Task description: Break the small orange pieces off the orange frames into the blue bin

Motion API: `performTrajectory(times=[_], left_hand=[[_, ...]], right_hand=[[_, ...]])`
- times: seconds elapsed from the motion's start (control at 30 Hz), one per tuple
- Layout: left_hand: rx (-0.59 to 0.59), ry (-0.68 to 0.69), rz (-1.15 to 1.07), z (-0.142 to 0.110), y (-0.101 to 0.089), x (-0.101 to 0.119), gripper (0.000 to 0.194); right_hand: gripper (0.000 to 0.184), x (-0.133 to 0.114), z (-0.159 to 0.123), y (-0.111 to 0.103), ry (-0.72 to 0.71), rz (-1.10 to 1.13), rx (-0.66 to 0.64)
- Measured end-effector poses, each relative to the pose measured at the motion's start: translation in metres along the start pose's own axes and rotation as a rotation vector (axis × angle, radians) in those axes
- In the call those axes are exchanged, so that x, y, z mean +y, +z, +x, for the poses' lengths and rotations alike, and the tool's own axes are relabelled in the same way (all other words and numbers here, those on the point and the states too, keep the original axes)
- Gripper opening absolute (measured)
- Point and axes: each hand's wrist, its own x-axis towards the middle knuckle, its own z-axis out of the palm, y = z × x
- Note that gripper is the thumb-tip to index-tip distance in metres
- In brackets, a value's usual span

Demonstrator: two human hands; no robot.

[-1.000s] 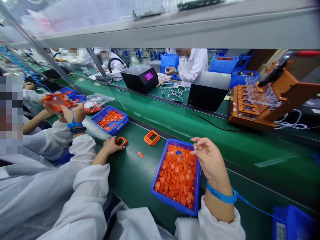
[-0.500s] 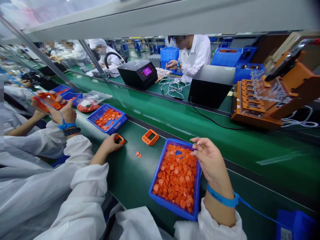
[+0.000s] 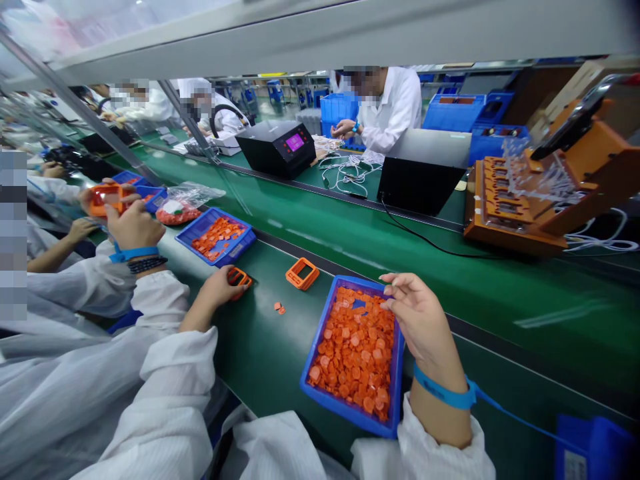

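Right-hand grip (image 3: 423, 323): fingertips pinched together above the far right corner of the blue tray (image 3: 395, 393); whether a small piece sits between them cannot be told. The tray lies on the green worktop (image 3: 280, 353) directly in front of the person and is filled with small orange parts (image 3: 353, 353). A blue wrist strap (image 3: 443, 393) with a cord circles the right wrist.

Left-hand grip (image 3: 220, 290): fingers closed on an orange frame (image 3: 239, 277) lying on the worktop, left of the tray. A second orange frame (image 3: 303, 273) stands free on the worktop between the left hand and the tray. Two small orange bits (image 3: 279, 307) lie just in front of it.

Further left, a second blue tray (image 3: 215, 235) holds more orange parts. A co-worker's hand (image 3: 133, 223) holds an orange piece beside it.

Across the belt stand a black box with a lit display (image 3: 280, 148), its writing too small to read, and an orange fixture (image 3: 530, 193). No brand or label is legible.
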Motion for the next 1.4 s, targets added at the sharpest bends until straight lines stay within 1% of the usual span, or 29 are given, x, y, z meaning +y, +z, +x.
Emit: performTrajectory(times=[0.2,0.57,0.8,0.87,0.93,0.97,1.0,1.03,1.1,1.13,1.2,1.27,1.3,1.33,1.4], left_hand=[[-0.028,0.016,0.052,0.001,0.002,-0.005,0.083],[-0.054,0.008,0.122,0.006,0.009,-0.007,0.087],[-0.037,0.017,0.14,0.003,0.01,-0.005,0.086],[-0.015,0.024,0.157,-0.002,0.008,-0.002,0.09],[0.022,0.042,0.177,-0.009,0.004,0.006,0.095],[0.039,0.077,0.184,-0.014,0.001,0.014,0.097],[0.048,0.142,0.189,-0.018,-0.001,0.023,0.098],[0.047,0.239,0.191,-0.023,-0.003,0.036,0.098],[0.009,0.556,0.214,-0.032,-0.005,0.067,0.1],[-0.023,0.684,0.239,-0.035,-0.006,0.085,0.1],[-0.091,0.876,0.311,-0.038,-0.006,0.122,0.102],[-0.163,1.002,0.452,-0.036,-0.006,0.153,0.108],[-0.182,1.056,0.511,-0.032,-0.005,0.165,0.109],[-0.198,1.105,0.558,-0.028,-0.004,0.175,0.108],[-0.217,1.173,0.614,-0.02,-0.001,0.185,0.105]], right_hand=[[0.028,-0.002,-0.001,0.003,-0.002,-0.021,-0.017],[0.029,0.0,-0.002,0.001,-0.005,-0.028,-0.05],[0.03,0.001,-0.002,0.002,0.002,-0.024,-0.056],[0.031,0.001,-0.001,0.001,-0.003,-0.018,-0.056],[0.03,0.002,-0.001,0.001,-0.002,-0.016,-0.059],[0.029,0.003,-0.001,0.001,0.001,-0.016,-0.06],[0.029,0.003,0.0,0.002,0.006,-0.014,-0.058],[0.029,0.003,0.0,0.003,0.011,-0.011,-0.058],[0.031,0.003,0.0,0.006,0.022,0.0,-0.052],[0.032,0.002,0.0,0.008,0.027,0.004,-0.051],[0.032,0.001,-0.001,0.011,0.031,0.006,-0.056],[0.031,-0.002,-0.002,0.011,0.024,0.004,-0.063],[0.031,-0.003,-0.003,0.01,0.017,0.003,-0.063],[0.032,-0.005,-0.004,0.008,0.009,0.001,-0.059],[0.031,-0.008,-0.005,0.004,-0.007,-0.002,-0.041]])
